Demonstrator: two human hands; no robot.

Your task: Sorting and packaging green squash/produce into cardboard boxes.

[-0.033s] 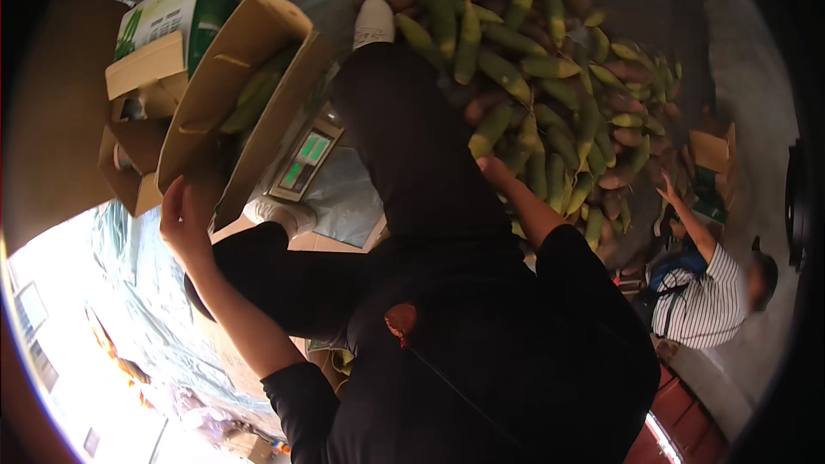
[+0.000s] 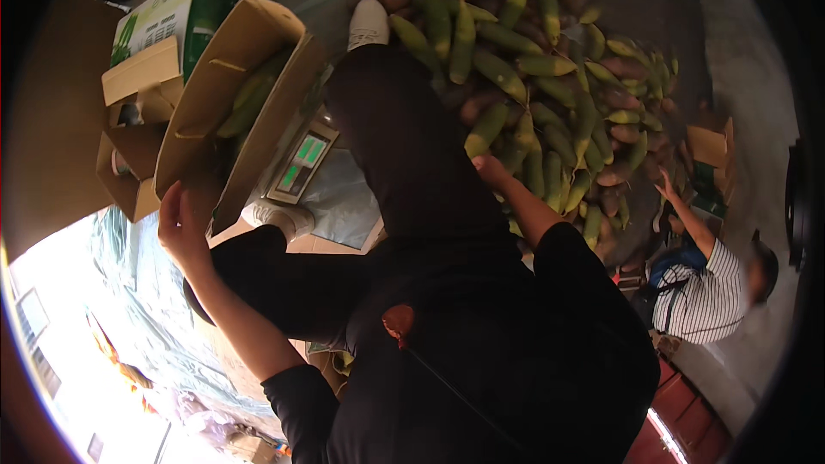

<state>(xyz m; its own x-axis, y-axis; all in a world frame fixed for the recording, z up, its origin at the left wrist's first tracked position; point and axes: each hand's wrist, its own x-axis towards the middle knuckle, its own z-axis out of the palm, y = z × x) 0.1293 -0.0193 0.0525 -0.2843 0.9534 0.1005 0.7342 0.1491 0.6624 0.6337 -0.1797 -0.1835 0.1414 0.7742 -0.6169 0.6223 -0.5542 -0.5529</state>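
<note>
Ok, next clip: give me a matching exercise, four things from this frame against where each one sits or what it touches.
Things:
1. left hand
2. right hand
3. brown open cardboard box
4. grey digital scale with green display

Places:
A. at the near edge of the heap of long green and yellow cobs
B. on the lower corner of the box
C. beside the dark trouser leg, below the box
D. upper left, with a few green cobs inside

Pairs: 1-B, 2-A, 3-D, 4-C
</note>
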